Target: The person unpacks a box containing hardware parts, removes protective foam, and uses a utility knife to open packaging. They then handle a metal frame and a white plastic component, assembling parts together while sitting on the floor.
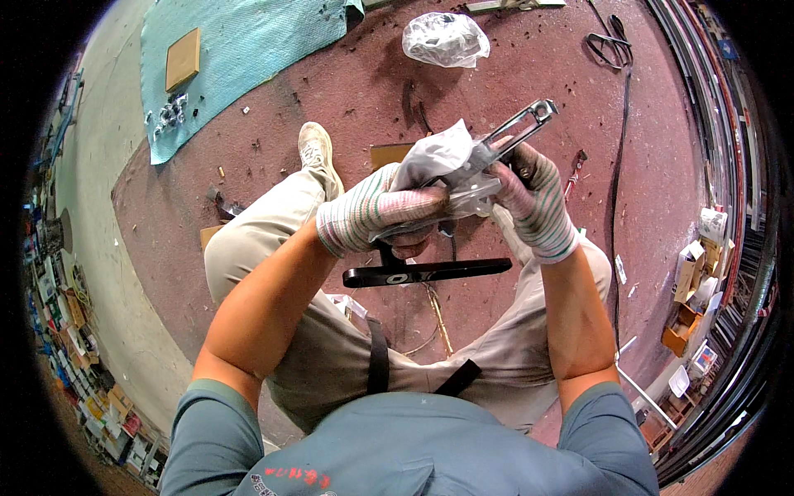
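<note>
My left hand point(374, 212), in a striped knit glove, is closed round a bundle of clear plastic film point(438, 155) with a metal part inside it. From the film a slotted silver metal piece point(523, 126) sticks out toward the upper right. My right hand point(538, 198), gloved alike, has its fingers bent round the base of that piece and the film's edge. Below the hands hangs a black bar-shaped handle point(430, 272), joined by a short stem that runs up behind my left hand. The grips' inner sides are hidden.
A blue-green mat point(240, 50) bears a brown cardboard box point(183, 59) and small wrapped parts point(171, 114). Beyond my hands lies a crumpled clear bag point(447, 40) on the reddish floor. A black cable point(619, 165) runs along the right, near a red-handled tool point(575, 174). Shelving lines both sides.
</note>
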The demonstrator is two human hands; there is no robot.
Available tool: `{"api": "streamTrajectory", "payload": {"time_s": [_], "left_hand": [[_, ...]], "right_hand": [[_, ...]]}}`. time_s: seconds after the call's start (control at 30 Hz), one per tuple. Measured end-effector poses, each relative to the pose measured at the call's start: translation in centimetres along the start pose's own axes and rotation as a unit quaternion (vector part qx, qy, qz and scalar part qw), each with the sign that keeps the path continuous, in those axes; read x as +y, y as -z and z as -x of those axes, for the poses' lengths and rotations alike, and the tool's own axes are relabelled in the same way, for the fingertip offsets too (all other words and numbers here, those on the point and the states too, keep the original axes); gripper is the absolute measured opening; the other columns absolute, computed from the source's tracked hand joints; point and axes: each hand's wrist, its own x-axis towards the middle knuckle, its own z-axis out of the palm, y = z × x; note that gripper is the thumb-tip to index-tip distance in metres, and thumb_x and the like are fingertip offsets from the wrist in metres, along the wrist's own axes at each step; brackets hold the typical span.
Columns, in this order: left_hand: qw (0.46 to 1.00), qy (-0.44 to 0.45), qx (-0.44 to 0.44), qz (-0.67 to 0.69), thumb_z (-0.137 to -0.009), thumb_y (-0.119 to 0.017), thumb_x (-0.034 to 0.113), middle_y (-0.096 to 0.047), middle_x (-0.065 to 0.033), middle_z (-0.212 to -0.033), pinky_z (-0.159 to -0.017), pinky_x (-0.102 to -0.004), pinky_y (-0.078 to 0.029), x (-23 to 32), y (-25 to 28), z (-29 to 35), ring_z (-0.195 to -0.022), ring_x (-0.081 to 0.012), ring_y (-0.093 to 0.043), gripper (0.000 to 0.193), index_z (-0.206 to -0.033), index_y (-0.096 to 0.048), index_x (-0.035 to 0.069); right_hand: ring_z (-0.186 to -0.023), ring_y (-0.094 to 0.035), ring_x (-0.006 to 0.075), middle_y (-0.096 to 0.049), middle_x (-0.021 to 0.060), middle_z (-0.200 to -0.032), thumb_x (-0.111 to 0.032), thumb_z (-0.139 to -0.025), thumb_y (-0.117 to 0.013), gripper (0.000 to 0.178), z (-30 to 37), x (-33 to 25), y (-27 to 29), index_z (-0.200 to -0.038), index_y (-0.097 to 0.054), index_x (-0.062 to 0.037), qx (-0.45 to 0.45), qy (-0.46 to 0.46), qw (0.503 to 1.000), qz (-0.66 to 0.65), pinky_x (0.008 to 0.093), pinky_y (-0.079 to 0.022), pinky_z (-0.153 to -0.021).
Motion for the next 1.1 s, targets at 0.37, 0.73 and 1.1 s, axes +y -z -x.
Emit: {"api": "streamTrajectory", "payload": {"time_s": [0.37, 0.73, 1.1], "left_hand": [[0.989, -0.042, 0.081, -0.114, -0.092, -0.066, 0.038, -0.054, 0.0008, -0.064, -0.047, -0.0255, -0.039, 0.1, -0.1, -0.3, -0.052, -0.0073, -0.049, 0.037, -0.097, -0.064, 0.002], [0.962, -0.084, 0.196, -0.172, -0.092, -0.069, 0.031, -0.061, 0.001, -0.07, -0.044, -0.0226, -0.039, -0.4, -1.0, -1.7, -0.052, -0.0044, -0.051, 0.026, -0.092, -0.067, 0.005], [0.955, -0.121, 0.222, -0.156, -0.092, -0.069, 0.043, -0.055, 0.0081, -0.065, -0.046, -0.0212, -0.035, -0.4, 0.2, -2.5, -0.054, -0.0004, -0.045, 0.036, -0.093, -0.07, 0.007]], "right_hand": [[-0.071, -0.057, 0.0062, -0.065, 0.0008, -0.082, -0.011, -0.093, -0.061, 0.028, 0.5, 0.2, -3.6, -0.118, -0.056, 0.0013, 0.006, 0.125, 0.981, 0.151, 0.0223, -0.049, -0.066], [-0.073, -0.055, 0.0058, -0.063, 0.0, -0.081, -0.005, -0.094, -0.056, 0.008, -0.4, 1.7, -4.6, -0.097, -0.063, -0.0013, 0.092, -0.079, 0.993, -0.005, 0.0241, -0.048, -0.065], [-0.068, -0.052, 0.0031, -0.063, -0.0005, -0.075, -0.016, -0.095, -0.063, 0.019, -1.2, 0.2, -3.9, -0.098, -0.068, 0.0012, 0.117, -0.019, 0.99, 0.076, 0.0224, -0.045, -0.06]]}}
